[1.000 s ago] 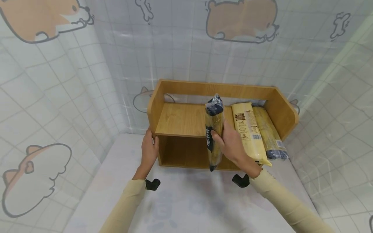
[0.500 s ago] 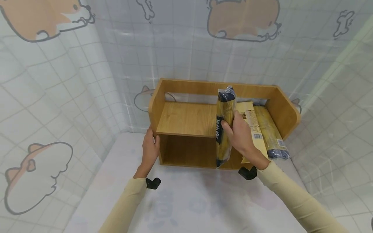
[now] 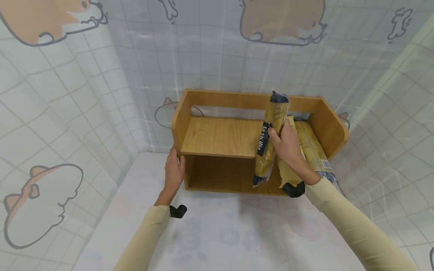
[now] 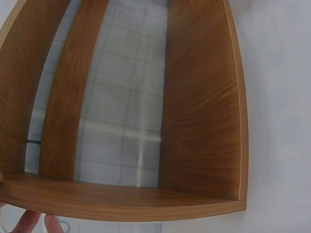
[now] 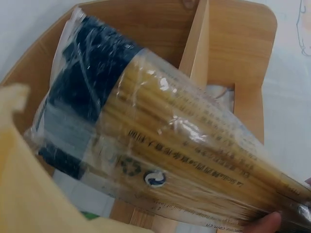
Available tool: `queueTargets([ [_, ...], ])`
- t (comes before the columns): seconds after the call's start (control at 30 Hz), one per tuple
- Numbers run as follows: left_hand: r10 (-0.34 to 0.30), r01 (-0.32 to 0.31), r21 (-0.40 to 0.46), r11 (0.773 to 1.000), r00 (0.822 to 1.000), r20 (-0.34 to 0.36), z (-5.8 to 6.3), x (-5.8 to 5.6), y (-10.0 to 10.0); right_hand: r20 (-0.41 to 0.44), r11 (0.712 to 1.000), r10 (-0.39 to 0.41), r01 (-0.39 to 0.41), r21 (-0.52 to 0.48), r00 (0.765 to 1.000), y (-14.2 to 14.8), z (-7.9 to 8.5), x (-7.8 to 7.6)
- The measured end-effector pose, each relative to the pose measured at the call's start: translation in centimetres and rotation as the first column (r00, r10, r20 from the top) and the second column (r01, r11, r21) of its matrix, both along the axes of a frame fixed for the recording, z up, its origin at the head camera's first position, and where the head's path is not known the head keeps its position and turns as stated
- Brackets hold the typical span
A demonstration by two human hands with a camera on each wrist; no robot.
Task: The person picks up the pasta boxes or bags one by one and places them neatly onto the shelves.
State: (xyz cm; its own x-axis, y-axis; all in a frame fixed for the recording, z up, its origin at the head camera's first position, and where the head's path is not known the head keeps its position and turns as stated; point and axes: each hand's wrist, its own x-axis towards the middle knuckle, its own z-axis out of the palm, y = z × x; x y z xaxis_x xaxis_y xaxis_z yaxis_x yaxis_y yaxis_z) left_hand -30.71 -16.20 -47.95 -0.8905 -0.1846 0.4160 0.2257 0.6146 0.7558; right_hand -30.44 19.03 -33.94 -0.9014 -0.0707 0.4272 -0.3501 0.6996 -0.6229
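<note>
My right hand [image 3: 289, 145] grips a clear pack of spaghetti [image 3: 266, 158] with dark blue ends, thumb across its "la sicilia" label. The pack slants over the right half of a two-level wooden shelf [image 3: 217, 137], its top end tipped back and right. In the right wrist view the printed side of the spaghetti pack [image 5: 160, 131] fills the middle. My left hand [image 3: 174, 173] holds the shelf's left side panel at its front edge; in the left wrist view, fingertips [image 4: 51, 223] show against the panel's outer face.
A pale yellow pack [image 3: 286, 175], partly hidden by my right hand, lies on the upper board. Right of it, another spaghetti pack [image 3: 313, 150] lies against the shelf's right side panel [image 3: 329, 130]. Tile-patterned sheeting [image 3: 217, 56] stands behind and at both sides.
My right hand has carried the spaghetti pack right and toward the back, over the pale yellow pack, and the spaghetti pack now slants. My left hand stays at the side panel.
</note>
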Motion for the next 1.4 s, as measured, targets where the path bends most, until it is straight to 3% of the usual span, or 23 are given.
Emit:
queueTargets([
  [0.47,0.013,-0.013,-0.01,1.0,1.0,0.006,0.0,0.0,0.0,0.088,0.994,-0.052,0.043,0.1,0.995,-0.4,0.1,-1.5],
  [0.77,0.02,-0.02,-0.033,0.999,1.0,-0.008,-0.4,0.0,0.0,0.205,0.986,-0.072,0.039,0.159,0.976,0.5,0.5,-2.4],
  [1.03,0.02,-0.021,-0.024,0.999,0.999,-0.026,0.3,0.2,-0.2,0.2,0.984,-0.076,0.041,0.175,0.977,0.8,0.5,-2.9],
  [1.4,0.034,-0.036,-0.03,0.999,0.998,-0.047,-0.2,0.2,0.1,0.257,0.976,-0.057,-0.001,0.22,0.965,1.4,0.5,-4.2],
])
